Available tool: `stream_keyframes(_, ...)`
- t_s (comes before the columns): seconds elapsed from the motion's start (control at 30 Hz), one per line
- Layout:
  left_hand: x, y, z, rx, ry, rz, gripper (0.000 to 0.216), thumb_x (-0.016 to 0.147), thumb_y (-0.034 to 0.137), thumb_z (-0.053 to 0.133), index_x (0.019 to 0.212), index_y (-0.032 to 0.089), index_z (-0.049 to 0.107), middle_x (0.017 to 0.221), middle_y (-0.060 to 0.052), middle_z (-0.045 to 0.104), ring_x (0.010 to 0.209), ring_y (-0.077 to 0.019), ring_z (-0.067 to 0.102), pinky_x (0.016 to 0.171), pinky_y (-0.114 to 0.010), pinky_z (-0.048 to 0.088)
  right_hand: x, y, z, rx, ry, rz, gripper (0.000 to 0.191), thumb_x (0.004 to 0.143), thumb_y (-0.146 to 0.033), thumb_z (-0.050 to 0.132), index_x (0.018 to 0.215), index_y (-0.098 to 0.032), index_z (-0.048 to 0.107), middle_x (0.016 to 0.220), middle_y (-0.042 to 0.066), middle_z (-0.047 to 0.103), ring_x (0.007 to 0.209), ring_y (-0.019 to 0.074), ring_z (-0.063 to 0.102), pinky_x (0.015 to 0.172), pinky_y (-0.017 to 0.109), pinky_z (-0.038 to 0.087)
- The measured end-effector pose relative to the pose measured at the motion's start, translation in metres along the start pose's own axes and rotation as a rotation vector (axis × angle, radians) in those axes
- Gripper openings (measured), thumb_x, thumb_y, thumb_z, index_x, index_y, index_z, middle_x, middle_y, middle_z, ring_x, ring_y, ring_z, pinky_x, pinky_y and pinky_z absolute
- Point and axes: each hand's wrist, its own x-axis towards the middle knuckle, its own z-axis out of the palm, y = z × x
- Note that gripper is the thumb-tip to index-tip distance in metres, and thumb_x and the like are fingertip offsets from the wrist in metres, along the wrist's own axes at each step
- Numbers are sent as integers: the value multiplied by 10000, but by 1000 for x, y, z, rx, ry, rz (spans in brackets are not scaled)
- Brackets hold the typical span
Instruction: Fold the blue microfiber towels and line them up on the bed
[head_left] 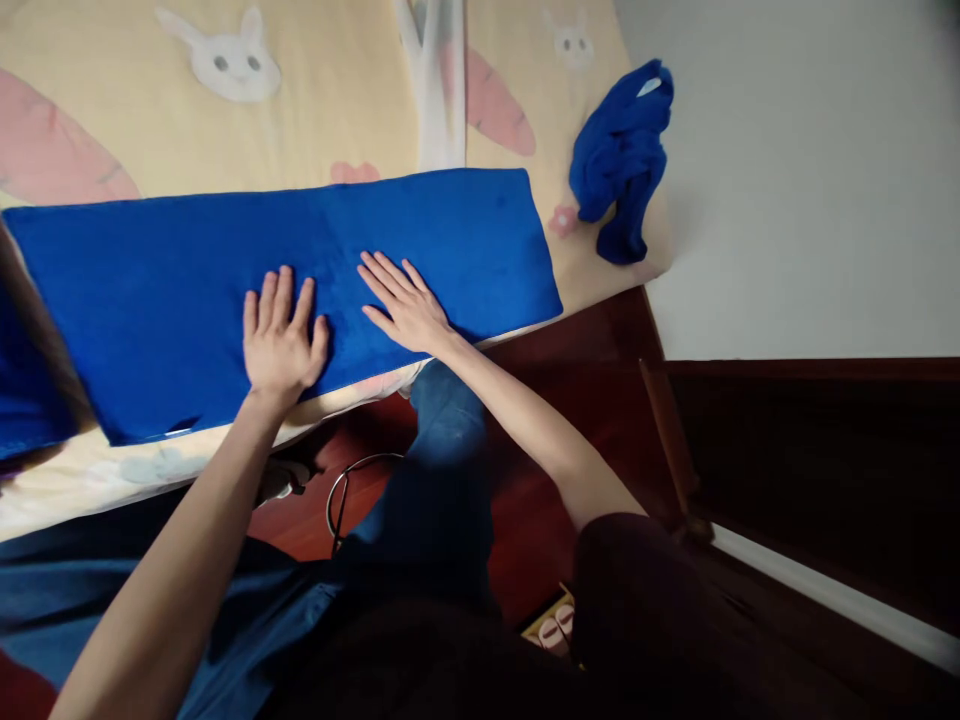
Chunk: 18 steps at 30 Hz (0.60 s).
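Observation:
A long blue towel [187,270], folded into a flat strip, lies across a bed with a cream sheet [337,90] printed with rabbits and carrots. My left hand [279,335] rests flat on the towel near its front edge, fingers stretched out and slightly apart. Just to its right, my right hand [401,302] also lies flat on the towel, fingers extended toward the upper left. Neither hand holds anything.
A crumpled blue cloth [621,160] sits at the bed's right corner. More blue fabric [22,390] shows at the left edge. Dark red wooden floor [570,340] and a dark wooden piece [810,450] lie to the right, below a white wall [795,180].

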Motion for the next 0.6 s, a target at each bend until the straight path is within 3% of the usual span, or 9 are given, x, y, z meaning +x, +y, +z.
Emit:
stream_keyframes(0.17,-52,-36,-30,73,90,-96,734,968,434,448,1669,415,235,1746,111,70,1629,-264,161,1333,-547,130,-30,50,-17,-26,43,77,652,1077,-411,334,1676,-159,285,1760,82,200,1646,255,123,1340,516,25)
stream_keyframes(0.3,-88,-59,-49,122,85,-190,832,919,433,457,1645,557,70,1708,221,-56,1636,-240,96,1334,-534,102,-54,90,-33,-85,59,168,648,1082,-415,319,1686,-189,254,1763,67,197,1645,250,131,1335,530,44)
stream_keyframes(0.6,-114,-70,-60,161,54,-279,917,874,404,462,1633,574,-23,1700,224,-143,1632,-242,-27,1321,-522,31,-100,169,-68,-181,105,428,634,1091,-347,351,1681,-142,245,1754,132,206,1641,267,152,1318,573,108)
